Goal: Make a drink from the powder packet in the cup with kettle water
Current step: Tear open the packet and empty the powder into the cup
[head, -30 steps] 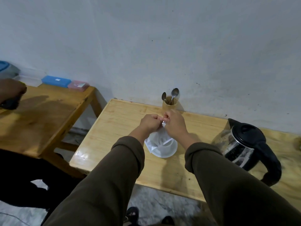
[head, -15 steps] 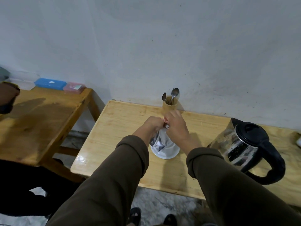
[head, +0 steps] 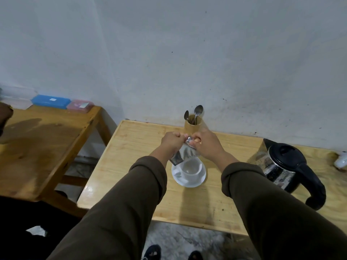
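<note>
Above a pale wooden table [head: 135, 162], a person's left hand [head: 171, 140] and right hand [head: 205, 144] meet at the top edge of a small silvery foil powder packet [head: 185, 153], each with fingers curled and pinched tight on the foil, thumbs close together at the seam. The grip reads as an attempt to tear or pull the top open; whether the seal has given way cannot be told from this angle.

The packet hangs crumpled and creased, its metallic skin catching light and shadow, its lower corner dipping toward the left. It is held directly over a white ceramic cup [head: 191, 169] standing on a white round saucer [head: 187, 182], likely so that any powder that falls lands in the cup. The cup appears to hold nothing yet.

To the right, well apart from the saucer, stands a glass kettle with black lid and handle [head: 287, 169], its handle turned toward the near edge, within reach of the right hand for pouring. At the far side of the table, just beyond the hands, a light wooden holder [head: 193, 125] keeps two metal spoons [head: 197, 112] upright, ready for stirring.
</note>
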Action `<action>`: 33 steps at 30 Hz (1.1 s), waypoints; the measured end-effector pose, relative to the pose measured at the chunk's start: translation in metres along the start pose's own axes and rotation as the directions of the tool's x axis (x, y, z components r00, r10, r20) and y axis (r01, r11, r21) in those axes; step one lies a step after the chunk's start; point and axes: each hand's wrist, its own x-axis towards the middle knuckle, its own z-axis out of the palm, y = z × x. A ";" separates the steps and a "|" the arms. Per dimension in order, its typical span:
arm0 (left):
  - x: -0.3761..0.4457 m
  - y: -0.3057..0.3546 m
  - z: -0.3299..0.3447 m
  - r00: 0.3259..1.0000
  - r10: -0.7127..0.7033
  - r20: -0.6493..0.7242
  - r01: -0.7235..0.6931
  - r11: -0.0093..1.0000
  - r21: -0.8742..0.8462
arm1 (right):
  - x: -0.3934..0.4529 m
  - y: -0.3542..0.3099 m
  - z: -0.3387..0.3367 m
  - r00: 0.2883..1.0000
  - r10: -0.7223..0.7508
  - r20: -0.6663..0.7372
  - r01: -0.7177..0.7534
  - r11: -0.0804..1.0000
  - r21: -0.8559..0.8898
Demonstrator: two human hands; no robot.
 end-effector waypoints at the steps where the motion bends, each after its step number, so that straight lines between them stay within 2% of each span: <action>1: -0.001 0.001 -0.001 1.000 0.010 0.013 -0.010 1.000 -0.007 | 0.000 -0.001 0.000 1.000 0.009 -0.008 -0.009 1.000 -0.017; 5: 0.000 0.002 -0.011 0.993 0.023 0.116 -0.013 0.996 -0.086 | 0.000 0.002 -0.001 0.996 0.038 -0.082 -0.032 0.996 0.080; 7: 0.001 0.002 -0.016 0.988 0.048 0.145 -0.044 0.999 -0.026 | -0.001 0.001 -0.003 0.995 0.034 -0.089 -0.015 0.979 0.205; 13: 0.007 -0.003 -0.019 0.983 0.102 0.151 -0.139 0.956 0.257 | -0.002 -0.002 -0.004 0.998 0.039 0.039 -0.051 0.929 0.367; 18: 0.012 -0.007 -0.021 0.981 0.181 0.069 -0.191 0.963 0.192 | 0.002 -0.005 -0.004 0.972 0.177 0.157 -0.235 0.795 0.559; 27: 0.011 -0.007 -0.023 0.958 0.232 0.169 -0.255 0.958 0.130 | 0.007 -0.006 0.002 0.982 0.183 -0.040 -0.152 0.904 0.400; 33: 0.011 -0.009 -0.022 0.953 0.245 0.179 -0.274 0.949 0.159 | 0.007 -0.008 0.004 0.988 0.149 -0.049 -0.117 0.909 0.399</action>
